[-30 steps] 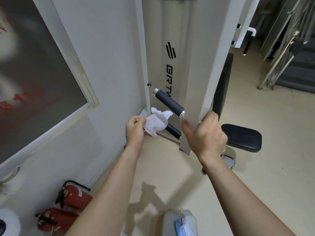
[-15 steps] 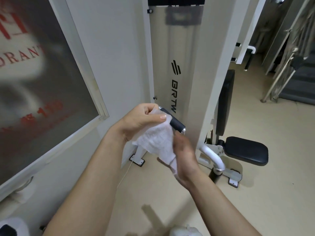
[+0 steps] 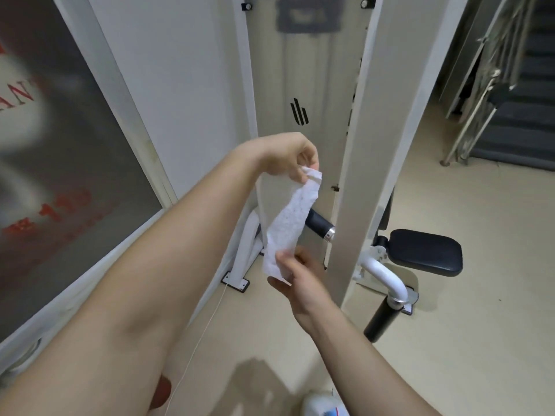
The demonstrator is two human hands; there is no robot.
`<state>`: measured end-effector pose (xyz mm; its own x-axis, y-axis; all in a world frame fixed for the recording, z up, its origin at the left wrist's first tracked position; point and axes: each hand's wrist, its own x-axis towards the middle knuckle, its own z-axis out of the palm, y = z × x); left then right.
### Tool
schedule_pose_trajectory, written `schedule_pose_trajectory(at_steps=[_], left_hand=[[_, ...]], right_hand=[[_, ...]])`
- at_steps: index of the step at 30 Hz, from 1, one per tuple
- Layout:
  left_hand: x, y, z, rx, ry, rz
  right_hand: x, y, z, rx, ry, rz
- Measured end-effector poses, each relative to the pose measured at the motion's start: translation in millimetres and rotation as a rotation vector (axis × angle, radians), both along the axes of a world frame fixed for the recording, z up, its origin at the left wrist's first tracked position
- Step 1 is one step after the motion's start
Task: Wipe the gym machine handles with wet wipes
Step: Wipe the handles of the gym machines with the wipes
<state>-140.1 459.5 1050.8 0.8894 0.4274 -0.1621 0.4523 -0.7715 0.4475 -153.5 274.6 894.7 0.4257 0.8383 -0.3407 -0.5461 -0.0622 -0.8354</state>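
A white wet wipe (image 3: pixel 286 225) hangs stretched between my two hands in front of the white gym machine. My left hand (image 3: pixel 292 157) pinches its top corner, and my right hand (image 3: pixel 297 270) pinches its bottom edge. Behind the wipe, the black machine handle (image 3: pixel 319 225) with a chrome end cap sticks out from the left of the machine's white upright post (image 3: pixel 357 163); most of the handle is hidden by the wipe. A second black handle (image 3: pixel 381 319) on a white curved tube sits lower right near the floor.
A black padded seat (image 3: pixel 426 250) stands right of the post. A wall with a frosted window panel (image 3: pixel 54 151) runs along the left. A white container top (image 3: pixel 319 405) shows at the bottom edge. Folded metal frames (image 3: pixel 486 82) lean at the far right.
The wipe was bunched in my left hand by the handle; now both hands hold it and have pulled it out long and vertical. My right hand left the post. The view tilted upward.
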Motion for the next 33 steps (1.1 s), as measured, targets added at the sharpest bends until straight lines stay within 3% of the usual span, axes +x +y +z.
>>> schedule_pose_trajectory(at_steps=[5, 10, 12, 14, 15, 17, 19, 20, 22, 24, 26, 30, 33], left_hand=[[61.1, 0.2, -14.4, 0.318, 0.029, -0.102], [86.7, -0.4, -52.6, 0.328, 0.210, -0.135], [81.4, -2.2, -62.8, 0.235, 0.286, -0.122], [70.1, 3.1, -65.2, 0.141, 0.205, -0.099], [62.1, 6.8, -65.3, 0.099, 0.072, -0.071], [36.8, 1.0, -68.8, -0.025, -0.369, 0.110], [6.2, -17.3, -87.6, -0.154, -0.902, 0.521], [-8.2, -28.1, -103.2, -0.198, -1.054, 0.749], [-29.4, -49.2, -136.2, -0.523, -1.070, 1.006], [-39.1, -61.7, -164.5, -1.070, -0.925, 0.921], [-44.0, -68.9, -180.6, -1.384, -0.888, 0.810], [-46.4, -69.0, -190.1, -1.451, -1.020, 0.734], [-52.8, -66.8, -188.9, -1.428, -1.062, 0.679]], right_hand=[[14.2, 19.6, 3.2, -0.054, 0.113, -0.230], [17.7, 31.5, 0.2, -0.188, 0.186, -0.252], [15.4, 28.8, -0.6, -0.272, 0.166, -0.196], [14.0, 21.8, -1.4, -0.317, 0.123, -0.161], [13.6, 17.5, -1.1, -0.322, 0.100, -0.150], [12.6, 6.5, 1.3, -0.295, 0.037, -0.115], [11.0, -6.0, 4.4, -0.269, -0.062, -0.067], [9.9, -11.9, 6.8, -0.261, -0.105, -0.044], [6.3, -24.4, 13.7, -0.258, -0.154, 0.010], [3.2, -33.6, 17.3, -0.256, -0.208, 0.045], [0.0, -38.3, 18.3, -0.219, -0.263, 0.025], [-4.7, -37.8, 19.8, -0.062, -0.453, -0.051], [-6.5, -29.0, 29.4, 0.024, -0.860, -0.076]])
